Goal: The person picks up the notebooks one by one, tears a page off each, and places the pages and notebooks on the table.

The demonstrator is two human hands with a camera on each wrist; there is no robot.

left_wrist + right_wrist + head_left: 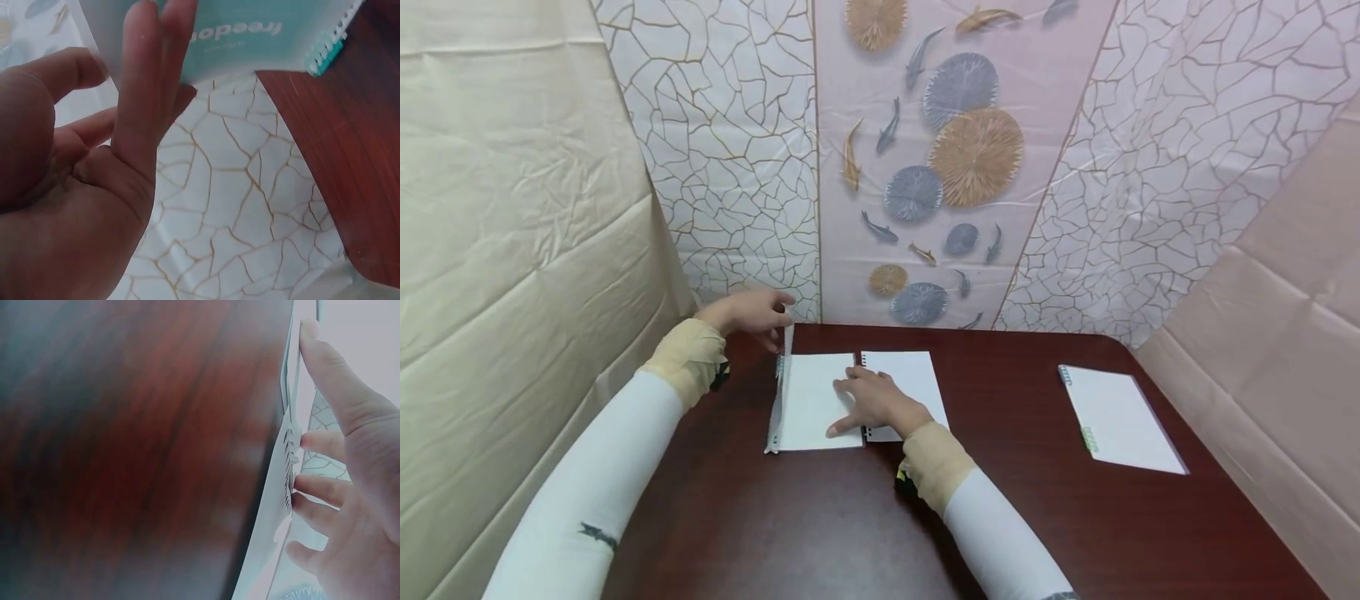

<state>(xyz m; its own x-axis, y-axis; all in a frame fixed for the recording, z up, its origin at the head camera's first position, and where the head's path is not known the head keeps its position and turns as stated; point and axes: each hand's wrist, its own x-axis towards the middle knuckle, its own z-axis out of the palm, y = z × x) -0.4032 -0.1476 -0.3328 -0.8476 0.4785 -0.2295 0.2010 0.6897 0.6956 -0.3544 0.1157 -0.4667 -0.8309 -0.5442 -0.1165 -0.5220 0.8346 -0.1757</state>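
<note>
My left hand (752, 317) pinches the raised translucent cover (787, 367) of a loose-leaf notebook by its upper edge. The left wrist view shows that cover (250, 44) in teal with upside-down lettering, and a teal ring clip (325, 57) at its edge. White pages (816, 400) lie flat to the right of the upright cover. Over their right edge spreads my right hand (876, 400), its fingers extended and fingertips touching the paper. Partly beneath that hand is a second white sheet or stack (917, 383) with punched holes along its left edge.
Another white notebook (1123, 417) with blue and green ring clips lies at the right of the dark brown table (760, 525). A patterned cloth (737, 167) hangs behind the table, and beige cloth (512, 250) hangs at the sides.
</note>
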